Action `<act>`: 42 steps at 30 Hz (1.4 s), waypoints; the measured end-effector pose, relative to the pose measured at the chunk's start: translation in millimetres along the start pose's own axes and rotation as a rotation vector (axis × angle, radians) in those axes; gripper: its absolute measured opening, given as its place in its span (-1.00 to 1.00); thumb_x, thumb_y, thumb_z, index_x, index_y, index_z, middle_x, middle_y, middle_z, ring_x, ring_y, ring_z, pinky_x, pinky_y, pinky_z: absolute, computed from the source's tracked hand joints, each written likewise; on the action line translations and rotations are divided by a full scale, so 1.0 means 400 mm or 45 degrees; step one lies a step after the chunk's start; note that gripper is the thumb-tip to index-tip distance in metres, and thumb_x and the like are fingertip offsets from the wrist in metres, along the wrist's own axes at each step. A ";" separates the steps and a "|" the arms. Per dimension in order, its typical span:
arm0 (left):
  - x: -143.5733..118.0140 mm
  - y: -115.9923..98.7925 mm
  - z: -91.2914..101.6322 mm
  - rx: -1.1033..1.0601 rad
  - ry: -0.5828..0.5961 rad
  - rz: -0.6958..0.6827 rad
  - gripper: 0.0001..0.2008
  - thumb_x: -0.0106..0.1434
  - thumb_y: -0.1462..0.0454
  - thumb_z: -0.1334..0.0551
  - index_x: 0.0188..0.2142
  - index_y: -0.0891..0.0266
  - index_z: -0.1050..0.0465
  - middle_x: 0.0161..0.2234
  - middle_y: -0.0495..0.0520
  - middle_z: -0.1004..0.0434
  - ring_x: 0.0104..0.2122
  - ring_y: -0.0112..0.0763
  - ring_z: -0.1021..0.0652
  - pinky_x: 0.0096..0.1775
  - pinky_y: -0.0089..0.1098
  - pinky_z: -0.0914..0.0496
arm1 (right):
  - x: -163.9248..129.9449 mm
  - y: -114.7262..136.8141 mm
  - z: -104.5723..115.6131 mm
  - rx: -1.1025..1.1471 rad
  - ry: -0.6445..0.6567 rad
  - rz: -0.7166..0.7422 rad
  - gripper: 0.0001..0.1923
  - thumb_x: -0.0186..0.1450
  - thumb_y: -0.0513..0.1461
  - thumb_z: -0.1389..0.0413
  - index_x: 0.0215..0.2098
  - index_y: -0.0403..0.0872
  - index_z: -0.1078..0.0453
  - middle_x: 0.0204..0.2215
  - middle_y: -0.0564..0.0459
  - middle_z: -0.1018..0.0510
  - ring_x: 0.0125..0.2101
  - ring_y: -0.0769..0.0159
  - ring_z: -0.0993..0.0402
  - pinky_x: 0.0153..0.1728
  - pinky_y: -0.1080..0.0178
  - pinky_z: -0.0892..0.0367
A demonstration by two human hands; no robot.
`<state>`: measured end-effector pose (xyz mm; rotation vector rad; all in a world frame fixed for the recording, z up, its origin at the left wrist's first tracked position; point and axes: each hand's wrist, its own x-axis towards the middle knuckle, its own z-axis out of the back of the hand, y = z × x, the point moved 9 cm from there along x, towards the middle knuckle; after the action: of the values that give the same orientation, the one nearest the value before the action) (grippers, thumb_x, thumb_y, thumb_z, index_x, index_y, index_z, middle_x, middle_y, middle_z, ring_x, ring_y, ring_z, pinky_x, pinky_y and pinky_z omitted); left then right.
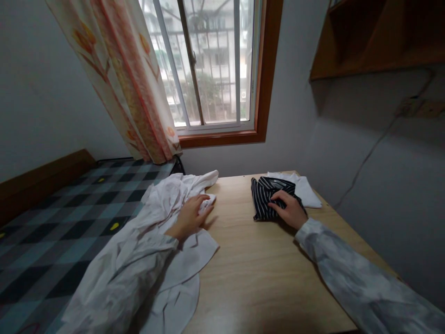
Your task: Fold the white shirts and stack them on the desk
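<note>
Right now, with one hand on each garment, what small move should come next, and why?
Probably the left hand should gather the loose white shirt and draw it to mid-table. The right hand rests flat on the striped garment, which already looks folded beside a folded white cloth, while the shirt lies crumpled and spills over the wooden table edge toward the bed.
</note>
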<state>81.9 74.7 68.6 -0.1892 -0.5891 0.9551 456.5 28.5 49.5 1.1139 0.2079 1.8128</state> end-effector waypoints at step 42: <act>0.257 -0.168 -0.168 -0.331 0.368 -0.071 -0.80 0.27 0.14 -0.26 -0.42 0.16 -0.42 -0.45 -0.04 -0.44 -0.42 -0.36 -0.44 -0.33 -0.34 -0.30 | -0.145 -0.115 -0.006 0.008 0.537 -0.101 -0.68 0.26 -0.06 -0.33 -0.11 -0.07 -0.62 -0.16 -0.12 -0.69 -0.15 -0.01 -0.61 -0.03 0.01 -0.50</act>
<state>211.4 126.3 79.7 -0.5315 -0.4467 0.7776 491.0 7.2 -12.5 0.7046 0.4982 1.9587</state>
